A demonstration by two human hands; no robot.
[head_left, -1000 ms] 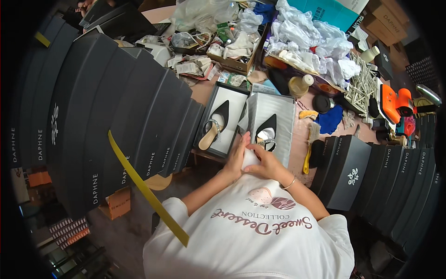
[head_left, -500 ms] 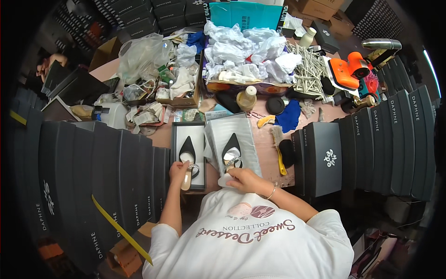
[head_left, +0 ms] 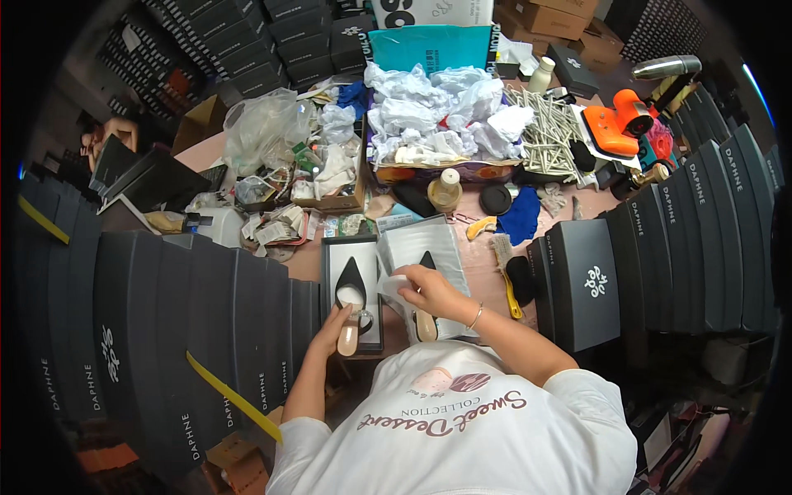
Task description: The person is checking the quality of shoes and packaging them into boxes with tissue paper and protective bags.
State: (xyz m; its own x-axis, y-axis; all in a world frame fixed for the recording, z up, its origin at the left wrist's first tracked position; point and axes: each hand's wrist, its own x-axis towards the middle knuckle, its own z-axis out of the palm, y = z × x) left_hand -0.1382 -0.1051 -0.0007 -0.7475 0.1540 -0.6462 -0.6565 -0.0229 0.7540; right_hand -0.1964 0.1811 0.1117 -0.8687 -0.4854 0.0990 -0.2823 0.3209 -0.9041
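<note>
Two black pointed slingback shoes lie side by side in front of me. The left shoe (head_left: 351, 274) sits over a dark open shoebox (head_left: 327, 260) with a pale inside. My left hand (head_left: 331, 330) is closed on this shoe's side, near its sparkly strap. The right shoe (head_left: 426, 325) rests on white wrapping sheet (head_left: 454, 276), with its middle hidden by my right hand (head_left: 436, 294). That hand pinches a translucent white piece (head_left: 393, 286), perhaps plastic or paper, above the shoe.
Stacks of dark shoeboxes (head_left: 198, 313) flank me left and right. A yellow-handled brush (head_left: 509, 285), a blue cloth (head_left: 520, 216) and a bottle (head_left: 445, 191) lie beyond. Farther back are a box of crumpled white paper (head_left: 445, 103), many white sticks (head_left: 544, 136) and an orange device (head_left: 615, 124).
My right hand has lifted the white piece from the right shoe's heel end, moving away from me toward the toe. My left hand still grips the left shoe. The whole view has shifted slightly.
</note>
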